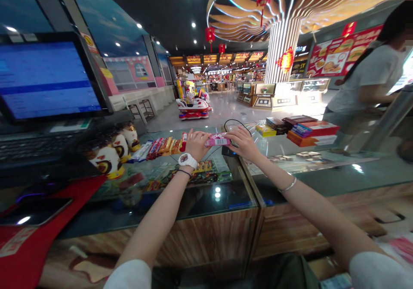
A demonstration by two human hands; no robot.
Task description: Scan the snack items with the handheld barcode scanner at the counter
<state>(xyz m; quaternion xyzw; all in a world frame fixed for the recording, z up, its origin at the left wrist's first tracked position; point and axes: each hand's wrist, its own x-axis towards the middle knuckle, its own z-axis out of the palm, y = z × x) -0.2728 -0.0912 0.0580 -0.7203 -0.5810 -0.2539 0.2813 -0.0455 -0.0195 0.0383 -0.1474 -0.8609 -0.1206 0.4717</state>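
Note:
A small pink pack with a barcode (218,140) is held level above the glass counter, between my two hands. My left hand (196,145), with a white watch (188,160) at its wrist, grips the pack's left end. Closed on its right end is my right hand (244,143); a silver bangle sits on that forearm. Just left of my left hand lies a row of colourful wrapped snack bars (164,146) on the glass. A small black device (229,151) with a cable stands below the pack, partly behind my right hand.
At the left are a monitor (48,80), a keyboard (29,144), several white-and-brown figures (108,160) and a phone (38,211) on red cloth (69,213). Stacked boxes (311,129) stand on the right counter. Beyond it, a person in a white shirt (364,78) stands at the right.

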